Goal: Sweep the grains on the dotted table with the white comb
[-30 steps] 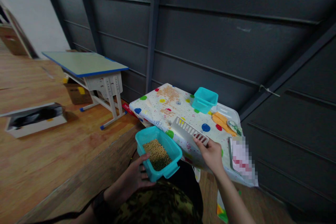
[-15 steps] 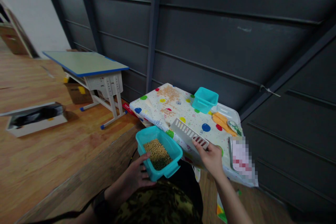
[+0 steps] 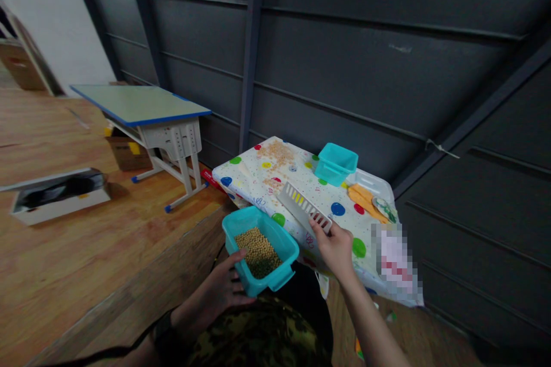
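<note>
My left hand [image 3: 221, 285] grips the near left side of a turquoise plastic tub [image 3: 282, 238], its thumb over the rim. Inside the tub lie yellow soybeans [image 3: 257, 245], with small dark green beans [image 3: 262, 268] at the near end. My right hand [image 3: 336, 248] is closed round one end of a pale, flat plastic strip with a row of slots [image 3: 297, 210]. The strip is held over the front of the table, its far end pointing toward pale beans [image 3: 278, 155] scattered on the balloon-print tablecloth [image 3: 338, 228]. Whether it touches the cloth, I cannot tell.
A second turquoise tub [image 3: 336, 164] stands at the table's back, beside a white tray [image 3: 374, 182] and an orange cloth [image 3: 365, 202]. A dark panelled wall [image 3: 344, 57] rises behind. To the left are a school desk [image 3: 146, 102] and an open white box [image 3: 64, 198].
My right hand has moved slightly left and away from me with the slotted strip, toward the scattered beans. The tub in my left hand has stayed almost still.
</note>
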`<state>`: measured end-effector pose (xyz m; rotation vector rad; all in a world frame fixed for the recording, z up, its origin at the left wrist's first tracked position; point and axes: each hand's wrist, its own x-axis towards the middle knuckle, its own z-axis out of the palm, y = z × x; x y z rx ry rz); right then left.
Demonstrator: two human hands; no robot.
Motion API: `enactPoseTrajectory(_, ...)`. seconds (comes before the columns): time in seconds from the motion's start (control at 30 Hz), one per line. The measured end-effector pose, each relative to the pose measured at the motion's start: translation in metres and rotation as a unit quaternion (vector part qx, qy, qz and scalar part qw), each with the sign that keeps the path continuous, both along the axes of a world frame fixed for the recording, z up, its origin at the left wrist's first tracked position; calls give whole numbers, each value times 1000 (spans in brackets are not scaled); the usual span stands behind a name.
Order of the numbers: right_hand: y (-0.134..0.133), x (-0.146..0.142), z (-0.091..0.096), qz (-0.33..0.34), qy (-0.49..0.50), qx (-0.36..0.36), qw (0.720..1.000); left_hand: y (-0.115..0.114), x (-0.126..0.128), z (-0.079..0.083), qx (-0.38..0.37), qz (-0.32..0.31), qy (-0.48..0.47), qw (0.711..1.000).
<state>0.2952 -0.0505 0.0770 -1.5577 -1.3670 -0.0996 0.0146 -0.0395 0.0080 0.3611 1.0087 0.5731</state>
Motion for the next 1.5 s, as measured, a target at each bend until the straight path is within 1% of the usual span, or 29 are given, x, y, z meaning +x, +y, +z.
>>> enactPoseTrajectory(0.1, 5, -4, 0, 8, 1, -6, 1000, 1, -1, -2, 6, -1, -13, 1000)
enactPoseTrajectory(0.27, 5, -5, 0, 16, 3, -14, 1000, 0, -1, -1, 1, 10, 2, 1000)
enactPoseTrajectory(0.33, 6, -5, 1, 19, 5, -20, 1000, 0, -2, -2, 11, 9, -11, 1000)
enactPoseTrajectory(0.53, 8, -9, 2, 7, 17, -26, 999, -1, -4, -4, 10, 7, -20, 1000)
enactPoseTrajectory(0.63, 9, -11, 3, 17, 19, -35, 999, 0, -5, -4, 10, 4, -24, 1000)
enactPoseTrajectory(0.93, 12, -16, 6, 19, 31, -41, 999, 0, -6, -11, 28, -6, -34, 999)
enactPoseTrajectory(1.07, 11, -18, 7, 33, 46, -50, 997, 2, -5, -6, 12, 2, -23, 1000)
enactPoseTrajectory(1.27, 9, -20, 5, 28, 55, -52, 997, 3, -2, 5, -1, 7, -7, 1000)
enactPoseTrajectory(1.5, 7, -20, 4, 31, 45, -49, 997, 2, -2, 4, 5, 6, -9, 1000)
